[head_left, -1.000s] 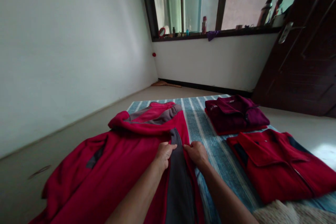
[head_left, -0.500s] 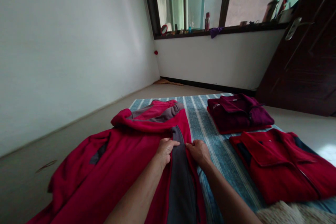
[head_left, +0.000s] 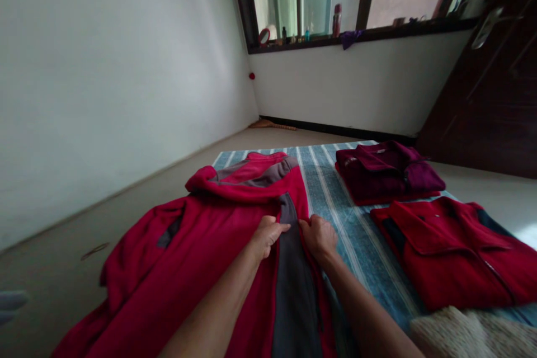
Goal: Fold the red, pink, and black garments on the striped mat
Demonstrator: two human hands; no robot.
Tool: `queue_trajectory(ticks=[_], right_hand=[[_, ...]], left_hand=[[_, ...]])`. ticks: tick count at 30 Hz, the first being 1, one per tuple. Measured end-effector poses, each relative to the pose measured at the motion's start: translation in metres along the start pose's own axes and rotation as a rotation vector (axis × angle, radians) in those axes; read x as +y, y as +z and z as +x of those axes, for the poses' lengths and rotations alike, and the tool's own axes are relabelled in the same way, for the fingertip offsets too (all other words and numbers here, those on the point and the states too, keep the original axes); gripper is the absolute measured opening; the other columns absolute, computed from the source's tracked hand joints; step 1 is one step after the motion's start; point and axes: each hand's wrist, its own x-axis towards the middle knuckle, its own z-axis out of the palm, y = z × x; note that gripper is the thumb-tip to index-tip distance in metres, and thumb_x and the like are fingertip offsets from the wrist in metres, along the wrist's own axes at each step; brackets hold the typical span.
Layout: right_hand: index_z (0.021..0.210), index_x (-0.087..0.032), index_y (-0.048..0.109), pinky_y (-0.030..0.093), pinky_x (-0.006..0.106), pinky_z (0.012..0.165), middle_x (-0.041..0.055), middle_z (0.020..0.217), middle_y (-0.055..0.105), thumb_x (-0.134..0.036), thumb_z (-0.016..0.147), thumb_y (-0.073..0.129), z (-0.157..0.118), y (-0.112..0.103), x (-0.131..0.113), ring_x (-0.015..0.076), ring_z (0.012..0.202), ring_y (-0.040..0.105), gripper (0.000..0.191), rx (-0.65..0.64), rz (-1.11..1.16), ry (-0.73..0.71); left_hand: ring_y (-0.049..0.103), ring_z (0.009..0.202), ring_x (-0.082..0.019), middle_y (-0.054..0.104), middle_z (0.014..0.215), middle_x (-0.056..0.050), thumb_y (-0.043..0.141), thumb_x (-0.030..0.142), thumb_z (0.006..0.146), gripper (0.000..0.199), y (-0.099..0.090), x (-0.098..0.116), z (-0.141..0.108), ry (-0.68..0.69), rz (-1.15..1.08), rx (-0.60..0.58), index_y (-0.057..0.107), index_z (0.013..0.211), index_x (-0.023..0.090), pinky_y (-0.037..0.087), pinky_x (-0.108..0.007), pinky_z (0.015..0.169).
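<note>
A pinkish-red fleece jacket [head_left: 201, 274] with grey panels lies spread over the left part of the striped cloth, its collar end away from me. One sleeve [head_left: 296, 285], with a broad grey stripe, runs toward me along the jacket's right side. My left hand [head_left: 268, 235] pinches the left edge of this sleeve near its upper part. On the opposite edge, my right hand [head_left: 321, 236] grips the fabric with curled fingers. The other sleeve [head_left: 145, 240] sticks out to the left.
To the right lie a folded purple jacket [head_left: 381, 173] on red fabric and a folded red jacket [head_left: 457, 251]. Beige fuzzy material [head_left: 465, 333] shows below them. A blue striped cloth [head_left: 335, 201] is underneath. A dark door [head_left: 495, 95] stands at right; a blurred pale object [head_left: 10, 302] appears at left.
The view has shifted slightly, so the scene sits higher and the left side further right. Both hands keep their hold on the sleeve. A blurred pale object has appeared at the left edge.
</note>
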Motion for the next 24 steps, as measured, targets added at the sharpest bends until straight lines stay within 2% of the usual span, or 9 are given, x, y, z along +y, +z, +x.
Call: queue_trajectory(ticks=[3, 6, 12, 16, 18, 24], right_hand=[[0.103, -0.018, 0.064, 0.047, 0.034, 0.074, 0.0154, 0.098, 0.071, -0.045, 0.093, 0.042, -0.003, 0.001, -0.002, 0.0261, 0.093, 0.067, 0.036, 0.008, -0.039, -0.008], [0.104, -0.019, 0.063, 0.047, 0.033, 0.075, 0.0152, 0.099, 0.07, -0.044, 0.094, 0.042, -0.003, 0.002, -0.003, 0.0254, 0.093, 0.067, 0.035, 0.011, -0.074, -0.014], [0.107, -0.018, 0.061, 0.047, 0.033, 0.075, 0.0152, 0.101, 0.07, -0.044, 0.095, 0.041, -0.003, 0.003, -0.003, 0.0252, 0.094, 0.067, 0.035, 0.019, -0.115, -0.02], [0.106, -0.017, 0.06, 0.047, 0.032, 0.075, 0.0153, 0.101, 0.07, -0.044, 0.095, 0.04, -0.005, 0.003, -0.003, 0.0246, 0.093, 0.068, 0.035, 0.028, -0.129, -0.019], [0.105, -0.018, 0.06, 0.047, 0.032, 0.075, 0.0151, 0.099, 0.07, -0.044, 0.095, 0.04, -0.006, 0.002, -0.003, 0.0245, 0.092, 0.068, 0.035, 0.033, -0.132, -0.015], [0.109, -0.017, 0.057, 0.047, 0.033, 0.073, 0.0143, 0.095, 0.071, -0.042, 0.096, 0.039, -0.007, 0.008, -0.002, 0.0247, 0.089, 0.068, 0.033, 0.072, -0.136, -0.03]], left_hand=[[0.065, 0.063, -0.018, 0.068, 0.065, -0.003, 0.074, 0.024, 0.063, 0.015, 0.002, -0.002, -0.003, 0.002, -0.01, 0.025, 0.065, 0.07, 0.014, 0.047, -0.024, 0.055], [0.066, 0.064, -0.019, 0.068, 0.065, -0.004, 0.076, 0.029, 0.061, 0.021, 0.0, -0.002, -0.011, -0.002, -0.025, -0.003, 0.066, 0.071, 0.014, 0.048, -0.024, 0.055], [0.069, 0.072, -0.024, 0.072, 0.074, -0.006, 0.082, 0.025, 0.046, 0.041, -0.006, -0.013, -0.041, -0.052, -0.108, -0.213, 0.067, 0.082, 0.012, 0.053, -0.031, 0.065], [0.068, 0.071, -0.022, 0.072, 0.074, -0.005, 0.077, 0.024, 0.054, 0.03, -0.005, -0.015, -0.055, -0.007, -0.03, -0.096, 0.066, 0.079, 0.014, 0.051, -0.029, 0.063], [0.068, 0.074, -0.022, 0.072, 0.076, -0.006, 0.076, 0.027, 0.057, 0.028, -0.006, -0.015, -0.064, -0.008, -0.002, -0.088, 0.065, 0.079, 0.014, 0.051, -0.029, 0.063], [0.068, 0.081, -0.026, 0.073, 0.082, -0.007, 0.075, 0.022, 0.053, 0.036, -0.01, -0.026, -0.09, -0.04, -0.055, -0.255, 0.064, 0.086, 0.013, 0.052, -0.033, 0.072]])
